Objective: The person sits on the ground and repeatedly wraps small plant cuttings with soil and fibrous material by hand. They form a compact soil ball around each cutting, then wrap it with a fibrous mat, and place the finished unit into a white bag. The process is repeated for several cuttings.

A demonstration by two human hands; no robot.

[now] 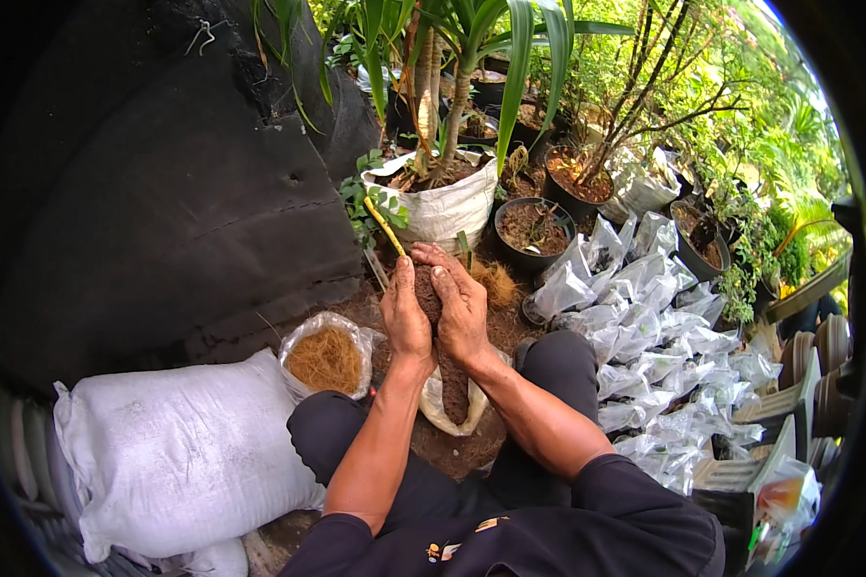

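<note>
Both hands are cupped around a clump of dark brown soil (426, 292). My left hand (407, 317) presses on its left side, and my right hand (465, 310) wraps the other side with soiled fingers. A yellow stem cutting (385, 225) slants up and left from beside my left thumb; its lower end is hidden by the hands. Beneath my wrists, between the knees, an open plastic bag (434, 407) contains loose brown soil (455, 393). Left of it stands a clear plastic bag (366, 345) of tan coir-like fibre (325, 360).
A stuffed white sack (187, 447) lies at left by black sheeting (159, 187). Ahead, a white grow bag (447, 209) holds a long-leaved plant, next to a black pot (534, 249). Several clear plastic-covered plant bags (642, 346) crowd the right. Loose fibre (496, 283) lies beyond my hands.
</note>
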